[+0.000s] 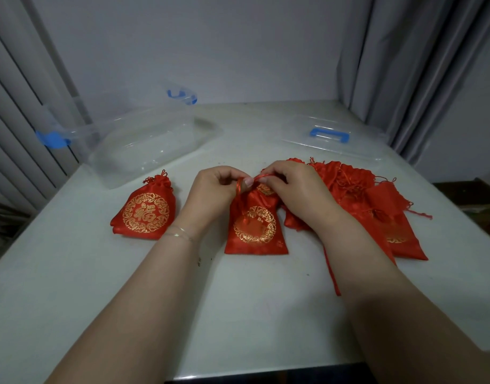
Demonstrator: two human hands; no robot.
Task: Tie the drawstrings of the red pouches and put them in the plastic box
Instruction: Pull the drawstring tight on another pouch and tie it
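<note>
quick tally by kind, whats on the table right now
Tied red pouch lying apart: 1
Red pouch in the hands: 1
Heap of red pouches: 1, its number unclear
Clear plastic box: 1
Clear lid: 1
Total: 5

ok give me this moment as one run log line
step: tying | left hand + right hand: pinch drawstring of middle pouch | tied pouch: left | plastic box: empty

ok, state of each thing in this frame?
left hand: pinching drawstring
right hand: pinching drawstring
drawstring: held taut between hands
middle pouch: neck gathered, flat on table
left pouch: cinched shut
pouch pile: loose, untied
plastic box: open, empty
lid: off, lying flat
</note>
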